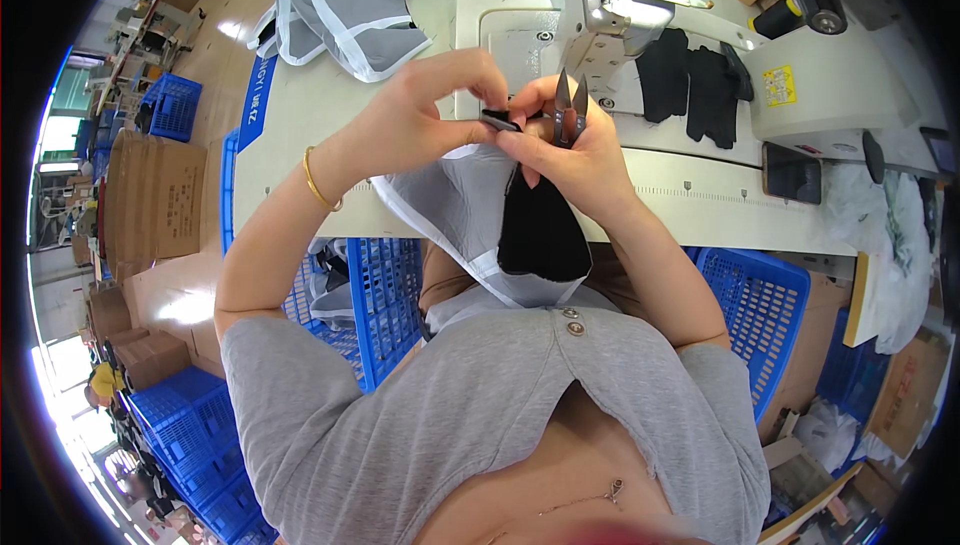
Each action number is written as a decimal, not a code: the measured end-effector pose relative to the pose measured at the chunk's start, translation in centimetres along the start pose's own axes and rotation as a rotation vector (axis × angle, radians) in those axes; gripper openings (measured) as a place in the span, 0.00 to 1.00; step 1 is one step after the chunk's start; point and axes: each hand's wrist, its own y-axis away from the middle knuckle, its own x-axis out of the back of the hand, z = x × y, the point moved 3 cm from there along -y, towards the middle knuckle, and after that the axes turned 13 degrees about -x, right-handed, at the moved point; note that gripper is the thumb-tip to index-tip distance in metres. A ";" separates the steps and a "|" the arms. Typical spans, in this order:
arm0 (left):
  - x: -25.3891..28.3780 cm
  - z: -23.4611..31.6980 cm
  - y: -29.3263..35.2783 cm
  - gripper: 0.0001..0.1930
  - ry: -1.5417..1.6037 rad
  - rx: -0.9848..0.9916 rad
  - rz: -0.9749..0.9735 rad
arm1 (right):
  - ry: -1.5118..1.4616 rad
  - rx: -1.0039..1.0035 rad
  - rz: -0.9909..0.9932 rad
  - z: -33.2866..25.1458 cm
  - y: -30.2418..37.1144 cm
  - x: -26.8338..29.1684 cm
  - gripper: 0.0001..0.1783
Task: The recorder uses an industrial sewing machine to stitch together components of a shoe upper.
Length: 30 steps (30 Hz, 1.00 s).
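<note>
A grey mesh fabric piece (455, 195) with white edging and a black panel (542, 230) hangs from my hands over the table's front edge. My left hand (445, 110) is closed, its thumb and forefinger pinching the black upper end of the piece. Against it, my right hand (575, 150) grips the same end with thumb and fingertips. Dark thread snips (566, 110) are also held in that right hand, blades pointing up and away from me. The exact spot between the fingertips is partly hidden.
A sewing machine (620, 20) stands just beyond my hands. More grey pieces with white edging (345, 15) lie at the far left of the table. Black fabric pieces (690, 85) and a phone (790, 173) lie to the right. Blue baskets (385, 305) stand below the table edge.
</note>
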 end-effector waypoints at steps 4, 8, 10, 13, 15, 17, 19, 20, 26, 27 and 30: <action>-0.4 1.0 0.2 0.10 -0.018 -0.016 -0.006 | -0.138 -0.060 -0.068 0.3 0.1 0.2 0.13; -0.3 1.9 0.0 0.11 -0.014 -0.044 -0.006 | 0.193 -0.121 -0.179 0.1 0.2 0.7 0.14; -0.2 1.7 0.2 0.11 -0.002 0.009 0.000 | 0.239 -0.111 -0.211 0.6 -0.1 1.2 0.15; -0.3 2.1 0.1 0.12 -0.016 -0.074 0.073 | 0.345 0.104 -0.189 -0.3 0.1 1.3 0.16; 0.0 1.8 0.6 0.12 0.047 -0.049 0.043 | 0.268 -0.129 -0.208 0.1 -0.2 2.4 0.14; 0.0 1.8 0.6 0.12 0.111 -0.022 0.014 | 0.271 -0.086 -0.182 -0.2 -0.3 2.6 0.14; -0.5 1.5 0.7 0.08 0.112 0.240 -0.028 | 0.260 -0.020 -0.162 -0.6 -0.3 2.9 0.12; -0.6 1.2 0.8 0.08 0.111 0.240 -0.028 | 0.260 -0.020 -0.163 -0.8 -0.2 2.9 0.12; -3.2 -0.4 1.5 0.10 0.409 0.567 -0.216 | 0.449 0.078 -0.096 -1.8 0.1 2.4 0.08; -3.5 -0.7 1.8 0.10 0.409 0.566 -0.217 | 0.542 0.252 0.233 -2.5 0.4 3.0 0.08; -3.7 -1.6 2.9 0.12 0.331 0.633 -0.024 | 0.613 0.448 0.616 -3.9 3.2 3.0 0.08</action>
